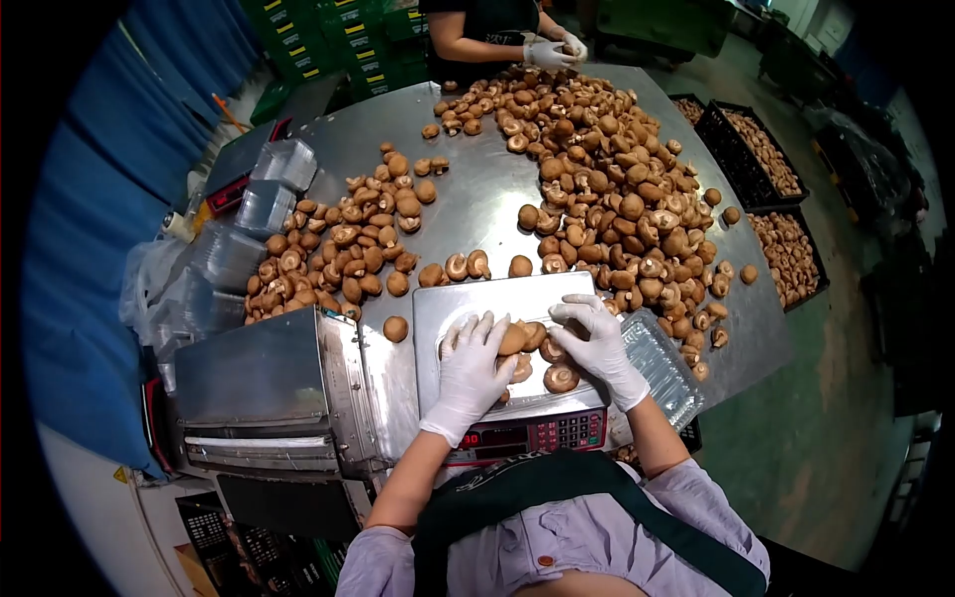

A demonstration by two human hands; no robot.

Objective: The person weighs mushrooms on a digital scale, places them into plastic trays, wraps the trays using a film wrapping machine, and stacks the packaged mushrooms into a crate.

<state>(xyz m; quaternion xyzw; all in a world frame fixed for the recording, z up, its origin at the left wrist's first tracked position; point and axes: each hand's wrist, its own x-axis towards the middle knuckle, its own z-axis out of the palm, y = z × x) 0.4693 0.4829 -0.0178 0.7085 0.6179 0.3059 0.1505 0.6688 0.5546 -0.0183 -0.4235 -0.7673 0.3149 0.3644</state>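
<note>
Both my hands wear white gloves and rest over the metal scale [448,298], whose red-framed panel [537,435] faces me. My left hand [473,370] lies at the left of several brown mushrooms [533,335] on the scale, its fingers spread and touching the nearest ones. At their right side is my right hand [597,343], fingers bent and apart, with its fingertips next to a mushroom. One mushroom [561,378] sits cap down near the scale's front. Clear plastic trays [662,368] lie just right of the scale, partly behind my right hand.
A large mushroom pile [617,189] covers the table's right, a smaller one [368,229] the left. Stacked clear containers [224,259] line the left edge, by a metal machine [254,368]. A gloved co-worker [487,40] stands opposite. Black crates [751,154] of mushrooms stand at right.
</note>
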